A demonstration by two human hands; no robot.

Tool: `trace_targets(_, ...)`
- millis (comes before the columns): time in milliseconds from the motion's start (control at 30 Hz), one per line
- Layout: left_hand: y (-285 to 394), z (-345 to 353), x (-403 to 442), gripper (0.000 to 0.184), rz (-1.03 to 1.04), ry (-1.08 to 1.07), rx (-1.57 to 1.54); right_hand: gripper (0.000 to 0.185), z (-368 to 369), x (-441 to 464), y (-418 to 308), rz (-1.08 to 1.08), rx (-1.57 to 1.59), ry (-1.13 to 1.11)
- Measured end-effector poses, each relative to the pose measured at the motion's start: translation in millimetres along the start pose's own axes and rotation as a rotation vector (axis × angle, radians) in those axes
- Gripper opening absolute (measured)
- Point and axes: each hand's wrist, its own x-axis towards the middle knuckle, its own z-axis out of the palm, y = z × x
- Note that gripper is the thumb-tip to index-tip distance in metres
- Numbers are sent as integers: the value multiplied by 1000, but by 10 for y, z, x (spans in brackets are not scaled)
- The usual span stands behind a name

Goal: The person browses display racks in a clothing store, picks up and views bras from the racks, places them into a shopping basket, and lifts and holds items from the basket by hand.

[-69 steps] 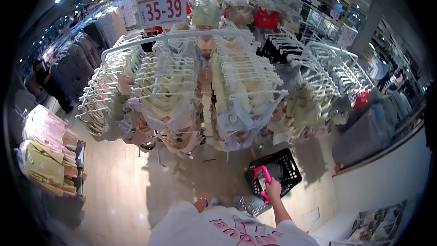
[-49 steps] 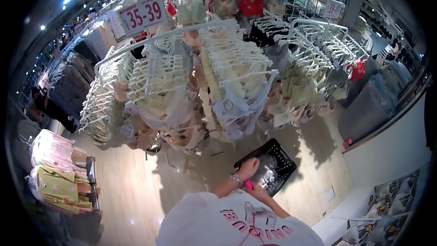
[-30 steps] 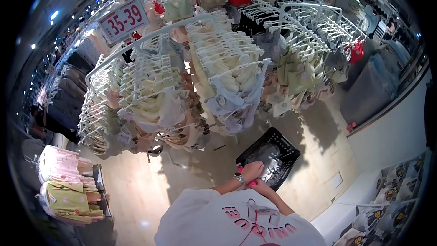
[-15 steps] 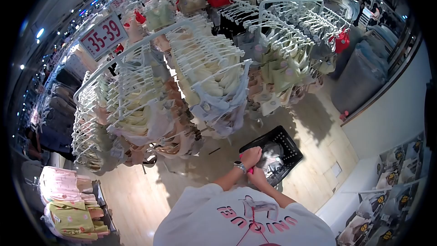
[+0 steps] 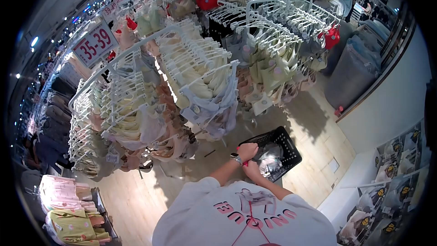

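Left fingers (image 5: 251, 148) and right fingers (image 5: 250, 168) curled round pink handle (image 5: 246, 163), greyish-white items (image 5: 270, 160) in black basket (image 5: 290, 151)

Both my hands are at the black perforated basket (image 5: 292, 152). Left hand (image 5: 247, 151), watch (image 5: 235, 157) on the wrist; right hand (image 5: 253, 170) just beside it; fingers of both curled on the pink handle (image 5: 246, 164). In the basket: grey and whitish items (image 5: 270, 158), shiny in places, kind unclear. Pale plank floor (image 5: 136, 193). Ahead, bras (image 5: 210, 109) in close rows on white hangers (image 5: 193, 57); sign reading "35-39" (image 5: 95, 41) over the left rows; red bra (image 5: 331, 37) toward the right. Lower left, pink garments (image 5: 63, 192) above a green patterned one (image 5: 75, 225). Lower right, packaged goods (image 5: 357, 225), yellow-marked labels.
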Motion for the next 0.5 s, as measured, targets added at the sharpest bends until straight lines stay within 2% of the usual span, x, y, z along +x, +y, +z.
trace_targets(100,-68,28,-23,30,-66,-230,169,32,75,20,59,-41,35,-20)
trace_targets(233,-47,80,-168,32,-130,-236,141,33,17,-117,15,-39,47,-114)
trace_targets(433,-8,145,-550,33,-244,-291,163,31,-114,-359,-61,102,244,-475)
trace_targets(500,38,126,-713,36,-286,-288,152,31,130,-364,241,41,255,-550)
